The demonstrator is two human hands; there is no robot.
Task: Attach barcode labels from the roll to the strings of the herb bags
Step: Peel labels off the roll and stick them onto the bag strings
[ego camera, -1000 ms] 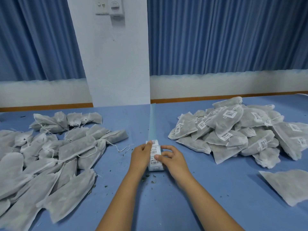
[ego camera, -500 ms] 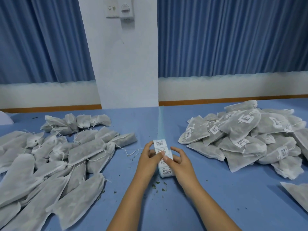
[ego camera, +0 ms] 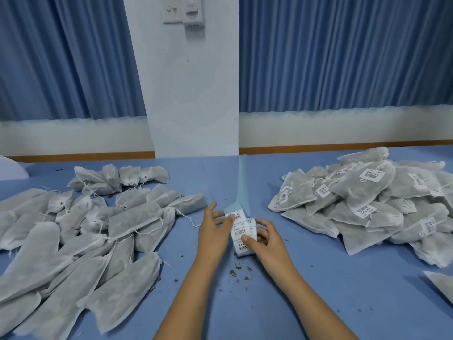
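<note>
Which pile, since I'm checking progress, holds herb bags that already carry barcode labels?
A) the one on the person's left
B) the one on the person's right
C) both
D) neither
B: white barcode labels show on bags in the right pile, while the left pile shows none.

Your herb bags [ego camera: 132,219] are thin, matt, fibrous cloth — the dark fill shows faintly through. The label roll [ego camera: 241,230] is smooth white paper on a pale blue, slick-looking liner [ego camera: 242,182]. Your worktop [ego camera: 318,303] looks smooth and matt; the curtains [ego camera: 343,57] are pleated cloth.
</note>
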